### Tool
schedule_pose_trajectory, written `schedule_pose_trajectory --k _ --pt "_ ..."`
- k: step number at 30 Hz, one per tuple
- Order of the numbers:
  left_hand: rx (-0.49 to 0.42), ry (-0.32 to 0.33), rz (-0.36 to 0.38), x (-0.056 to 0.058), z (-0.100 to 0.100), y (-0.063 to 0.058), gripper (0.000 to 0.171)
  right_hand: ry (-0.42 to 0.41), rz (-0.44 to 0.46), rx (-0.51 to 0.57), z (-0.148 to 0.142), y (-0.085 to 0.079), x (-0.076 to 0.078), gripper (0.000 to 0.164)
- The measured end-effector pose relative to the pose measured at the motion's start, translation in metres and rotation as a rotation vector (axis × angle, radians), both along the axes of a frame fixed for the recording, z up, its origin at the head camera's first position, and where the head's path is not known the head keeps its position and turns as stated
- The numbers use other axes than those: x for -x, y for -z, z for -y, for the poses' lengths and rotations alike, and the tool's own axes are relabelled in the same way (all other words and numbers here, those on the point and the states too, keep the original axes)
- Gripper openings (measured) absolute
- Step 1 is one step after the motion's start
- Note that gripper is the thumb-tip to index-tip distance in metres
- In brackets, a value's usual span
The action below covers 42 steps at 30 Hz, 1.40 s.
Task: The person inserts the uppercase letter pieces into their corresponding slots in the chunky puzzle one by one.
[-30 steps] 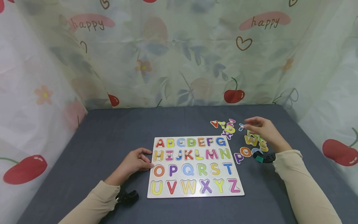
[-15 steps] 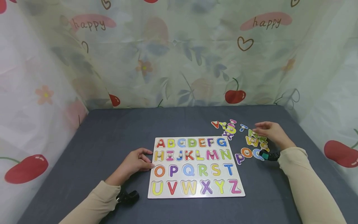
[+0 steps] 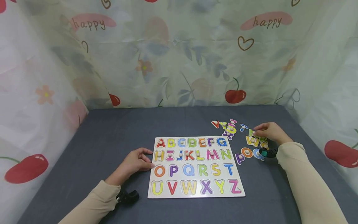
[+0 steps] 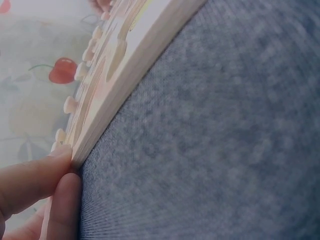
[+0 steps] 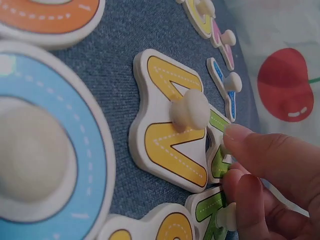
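Observation:
A white alphabet puzzle board (image 3: 195, 175) lies on the dark cloth, its upper rows filled with knobbed letters and its lower slots bare. My left hand (image 3: 137, 161) holds the board's left edge; in the left wrist view one fingertip (image 4: 60, 157) lies over the rim and another against its side. At the right, my right hand (image 3: 272, 132) pinches the knob of the green letter N piece (image 5: 218, 162) between thumb and fingers. That piece sits beside the yellow W (image 5: 175, 150), partly covered by the fingers. The green R (image 5: 207, 215) lies just below it.
Loose letters surround the right hand: blue T (image 3: 243, 127), orange O (image 3: 246, 152), purple P (image 3: 239, 159) and blue Q (image 3: 258, 154). A farther cluster holds the red V (image 3: 215, 124), yellow Y (image 3: 222, 125) and purple X (image 3: 228, 135). A patterned curtain (image 3: 173, 77) stands behind the table.
The right hand has let go of the blue T, leaving it on the cloth, and moved right to the green N, whose knob it now pinches. The left hand stays at the board.

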State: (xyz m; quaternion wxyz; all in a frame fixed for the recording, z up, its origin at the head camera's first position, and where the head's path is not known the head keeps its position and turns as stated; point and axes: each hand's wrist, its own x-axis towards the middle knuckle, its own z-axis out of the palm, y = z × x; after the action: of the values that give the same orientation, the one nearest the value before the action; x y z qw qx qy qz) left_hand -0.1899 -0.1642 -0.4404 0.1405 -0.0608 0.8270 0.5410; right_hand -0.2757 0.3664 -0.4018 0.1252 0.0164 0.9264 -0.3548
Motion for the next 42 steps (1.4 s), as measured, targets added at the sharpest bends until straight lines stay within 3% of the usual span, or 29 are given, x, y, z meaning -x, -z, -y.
schedule_pose_trajectory --k 13,23,34,42 --pt "-0.009 -0.001 -0.005 -0.001 0.0 0.0 0.054 0.013 -0.004 -0.083 0.008 -0.001 0.002 0.031" --pt "-0.014 -0.007 -0.004 -0.001 -0.001 0.001 0.054 0.093 -0.106 -0.039 0.003 0.009 0.001 0.037" --pt "-0.015 -0.011 -0.003 -0.002 -0.001 0.0 0.053 0.09 -0.234 0.034 0.027 -0.01 -0.013 0.045" --pt "-0.011 -0.007 -0.007 -0.002 -0.001 -0.002 0.053 0.031 -0.23 0.07 0.054 -0.02 -0.026 0.043"
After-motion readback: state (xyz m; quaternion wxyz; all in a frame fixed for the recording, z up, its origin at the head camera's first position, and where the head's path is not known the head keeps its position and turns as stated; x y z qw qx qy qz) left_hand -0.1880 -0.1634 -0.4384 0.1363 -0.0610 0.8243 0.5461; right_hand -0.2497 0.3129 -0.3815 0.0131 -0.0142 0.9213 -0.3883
